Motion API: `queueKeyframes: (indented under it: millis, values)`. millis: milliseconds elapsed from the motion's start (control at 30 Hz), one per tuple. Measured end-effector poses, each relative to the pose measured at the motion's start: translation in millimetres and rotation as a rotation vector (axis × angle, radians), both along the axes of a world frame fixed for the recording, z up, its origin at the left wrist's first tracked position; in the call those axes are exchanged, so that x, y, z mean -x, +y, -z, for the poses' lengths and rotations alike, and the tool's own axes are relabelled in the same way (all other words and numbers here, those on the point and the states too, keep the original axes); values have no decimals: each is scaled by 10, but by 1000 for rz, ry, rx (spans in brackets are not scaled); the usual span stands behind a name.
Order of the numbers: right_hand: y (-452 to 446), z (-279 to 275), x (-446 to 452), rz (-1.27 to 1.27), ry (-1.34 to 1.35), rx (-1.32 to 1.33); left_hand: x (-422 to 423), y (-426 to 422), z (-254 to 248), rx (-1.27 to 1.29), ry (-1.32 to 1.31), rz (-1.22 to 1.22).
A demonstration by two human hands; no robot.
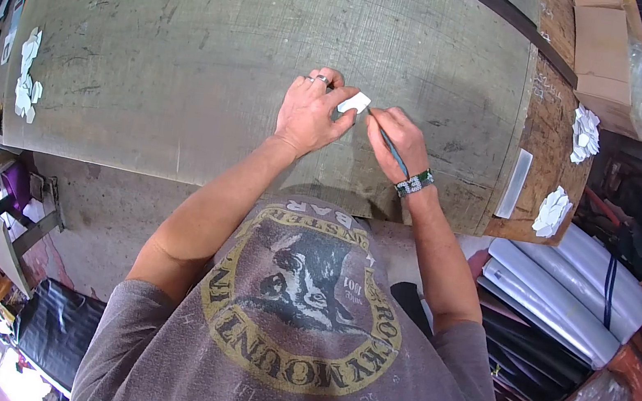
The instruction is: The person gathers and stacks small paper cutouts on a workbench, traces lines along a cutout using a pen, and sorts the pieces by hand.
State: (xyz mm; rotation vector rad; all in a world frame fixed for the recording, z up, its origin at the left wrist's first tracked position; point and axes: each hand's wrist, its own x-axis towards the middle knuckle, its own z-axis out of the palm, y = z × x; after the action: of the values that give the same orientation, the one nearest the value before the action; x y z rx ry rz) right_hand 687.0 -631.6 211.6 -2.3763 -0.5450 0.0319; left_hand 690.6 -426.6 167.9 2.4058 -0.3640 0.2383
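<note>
White paper piece (356,103) is lying on the surface (220,44) between 2 hands, long axis slanting up rightward. Left hand (309,112), nearer, is touching it; pinch: cannot tell. Right hand (405,140) is clasping a thin tool (392,151), tip beside paper's right end.

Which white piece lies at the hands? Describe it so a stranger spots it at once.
On the big green-grey worktop, look toward the front middle. The small white piece lies between the left hand and the slim dark tool in the right hand. It lies alone; other white pieces sit in heaps near both ends.
</note>
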Motion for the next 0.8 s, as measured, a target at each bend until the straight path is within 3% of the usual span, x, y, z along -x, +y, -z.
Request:
queueKeyframes:
  millis: [800]
  values:
    - [44, -22, 35, -22, -11, -23, 9, 2, 27, -19, -25, 4]
